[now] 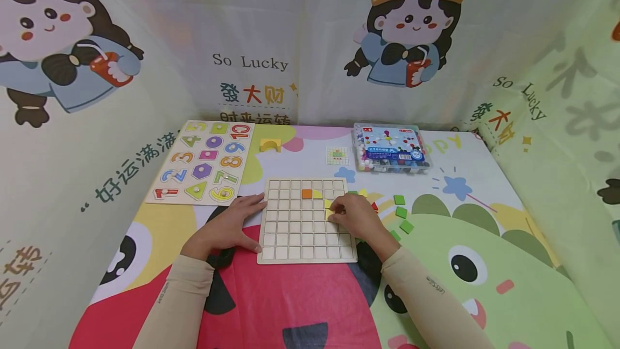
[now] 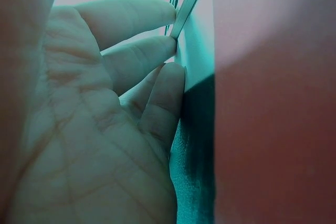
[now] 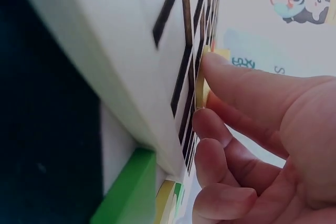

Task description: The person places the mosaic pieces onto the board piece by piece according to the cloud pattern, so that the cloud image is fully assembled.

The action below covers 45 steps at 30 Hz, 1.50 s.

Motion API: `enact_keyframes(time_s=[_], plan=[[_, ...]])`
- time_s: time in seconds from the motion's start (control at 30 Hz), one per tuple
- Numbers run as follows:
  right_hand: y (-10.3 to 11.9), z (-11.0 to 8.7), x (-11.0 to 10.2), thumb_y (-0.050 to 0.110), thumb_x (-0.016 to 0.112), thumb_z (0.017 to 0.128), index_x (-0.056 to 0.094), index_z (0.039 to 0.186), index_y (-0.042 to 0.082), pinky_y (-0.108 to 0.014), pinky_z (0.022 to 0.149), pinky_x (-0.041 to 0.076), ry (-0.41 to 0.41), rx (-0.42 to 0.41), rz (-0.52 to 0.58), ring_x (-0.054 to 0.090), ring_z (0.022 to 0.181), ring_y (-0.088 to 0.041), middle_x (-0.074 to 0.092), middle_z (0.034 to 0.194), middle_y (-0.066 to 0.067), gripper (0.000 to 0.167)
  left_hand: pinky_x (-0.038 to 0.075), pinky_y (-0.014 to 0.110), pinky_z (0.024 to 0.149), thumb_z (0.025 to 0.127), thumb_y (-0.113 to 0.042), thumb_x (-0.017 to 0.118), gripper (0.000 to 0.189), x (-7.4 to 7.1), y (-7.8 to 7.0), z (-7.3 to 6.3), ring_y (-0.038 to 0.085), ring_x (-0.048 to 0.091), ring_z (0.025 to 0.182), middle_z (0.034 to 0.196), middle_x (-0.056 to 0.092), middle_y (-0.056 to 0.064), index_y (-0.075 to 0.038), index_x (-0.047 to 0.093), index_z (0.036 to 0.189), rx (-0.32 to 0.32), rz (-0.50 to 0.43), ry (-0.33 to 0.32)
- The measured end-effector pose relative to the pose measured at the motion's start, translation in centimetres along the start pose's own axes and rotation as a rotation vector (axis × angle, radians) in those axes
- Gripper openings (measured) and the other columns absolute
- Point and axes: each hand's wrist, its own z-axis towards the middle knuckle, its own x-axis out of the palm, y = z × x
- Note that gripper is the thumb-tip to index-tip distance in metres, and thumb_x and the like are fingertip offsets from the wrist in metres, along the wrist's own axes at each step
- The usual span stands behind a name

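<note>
A wooden grid board lies flat on the table cloth. It bears an orange square tile with a yellow triangle tile beside it, and more yellow at the right fingertips. My left hand touches the board's left edge, its fingers fairly straight; in the left wrist view the fingertips meet that edge. Over the right part of the grid, my right hand pinches a yellow tile between thumb and finger, close against the board. The tile's full outline is hidden by the fingers.
Loose green square tiles and a red tile lie right of the board. Behind stand a number puzzle board, a yellow arch block, a small pattern card and a clear plastic box.
</note>
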Motion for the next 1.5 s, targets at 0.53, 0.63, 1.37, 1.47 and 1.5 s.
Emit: enact_keyframes(time_s=[0.53,0.63,1.37,1.47,1.5], plan=[[-3.2,-0.9,-2.5,0.022,0.079,0.097,0.079,0.115,0.01,-0.032,0.068,0.056,0.0,-0.018,0.152,0.064,0.081,-0.015,0.075,0.099,-0.004,0.022,0.056,0.056,0.107,0.071,-0.044,0.096,0.111,0.0,0.1,0.1,0.042,0.029,0.155,0.173,0.032,0.012,-0.01,0.043,0.162,0.007,-0.007,0.002],[-4.6,-0.9,-3.5,0.022,0.076,0.099,0.078,0.117,0.01,-0.032,0.064,0.055,0.002,0.002,0.169,0.063,0.077,-0.015,0.075,0.099,-0.005,0.022,0.056,0.056,0.107,0.071,-0.044,0.096,0.11,0.0,0.0,0.1,0.043,0.029,0.155,0.172,0.032,0.013,-0.009,0.044,0.162,0.011,-0.003,0.001],[-8.3,3.5,-6.6,0.015,0.077,0.098,0.078,0.125,0.009,-0.049,0.098,0.057,0.153,-0.06,-0.119,0.065,0.105,-0.027,0.075,0.118,-0.011,0.028,0.057,0.056,0.107,0.073,-0.044,0.096,0.109,0.1,0.2,0.0,0.043,0.029,0.155,0.173,0.031,0.013,-0.01,0.043,0.162,0.01,-0.003,-0.006],[-8.1,3.8,-6.5,0.015,0.077,0.098,0.079,0.124,0.009,-0.047,0.096,0.057,0.164,-0.082,-0.136,0.063,0.1,-0.025,0.075,0.116,-0.009,0.027,0.056,0.055,0.107,0.073,-0.044,0.096,0.109,0.0,0.2,0.0,0.043,0.029,0.155,0.173,0.031,0.013,-0.01,0.043,0.162,0.015,-0.002,-0.006],[-8.0,3.8,-6.5,0.014,0.077,0.098,0.079,0.124,0.009,-0.047,0.096,0.057,0.163,-0.084,-0.141,0.063,0.1,-0.024,0.075,0.116,-0.009,0.027,0.057,0.055,0.106,0.073,-0.044,0.096,0.109,0.0,0.2,0.0,0.043,0.029,0.155,0.173,0.031,0.013,-0.009,0.043,0.162,0.017,0.0,-0.007]])
